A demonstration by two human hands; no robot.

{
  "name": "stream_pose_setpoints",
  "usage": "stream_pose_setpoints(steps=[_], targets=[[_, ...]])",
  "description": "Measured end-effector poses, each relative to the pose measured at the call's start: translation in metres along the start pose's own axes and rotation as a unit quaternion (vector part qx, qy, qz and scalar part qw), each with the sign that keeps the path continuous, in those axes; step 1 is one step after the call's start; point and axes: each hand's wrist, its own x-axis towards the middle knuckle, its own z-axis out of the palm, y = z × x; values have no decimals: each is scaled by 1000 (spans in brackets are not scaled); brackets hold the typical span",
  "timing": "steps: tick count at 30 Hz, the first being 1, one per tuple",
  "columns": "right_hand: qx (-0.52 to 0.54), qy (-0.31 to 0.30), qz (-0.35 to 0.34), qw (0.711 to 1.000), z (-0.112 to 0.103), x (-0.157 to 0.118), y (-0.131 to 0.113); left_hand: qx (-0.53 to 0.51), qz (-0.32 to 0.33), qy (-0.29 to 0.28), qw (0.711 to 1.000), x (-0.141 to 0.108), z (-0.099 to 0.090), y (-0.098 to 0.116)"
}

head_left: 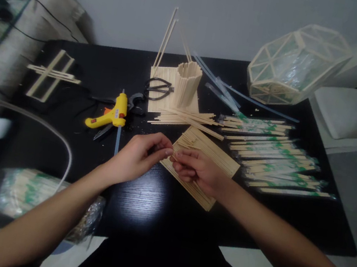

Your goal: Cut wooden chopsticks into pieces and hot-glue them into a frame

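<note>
My left hand (143, 152) and my right hand (198, 169) meet at the fingertips over the middle of the black table. Both are closed in a pinch. Whatever lies between the fingers is too small to make out. Beneath my right hand is a flat panel of wooden sticks (218, 159), lying at a slant, with short pieces on its upper part. Beyond it, loose wooden sticks (184, 118) are heaped. A yellow glue gun (112, 115) with a blue glue stick rests on its side left of my hands.
Behind stand a stick cup (187, 84) and black-handled scissors (158, 89) on a square stick panel (163, 73). Wrapped chopsticks (274, 155) lie right, below a faceted stick frame (297, 67). At left are crossed sticks (50, 74), a chopstick pack (26, 192) and a white cable (60, 136).
</note>
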Motion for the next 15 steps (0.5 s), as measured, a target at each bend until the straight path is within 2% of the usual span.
stream_pose_setpoints(steps=[15], targets=[[11, -11, 5, 1000, -3, 0, 0, -1, -17, -1, 1000, -1, 1, 1]])
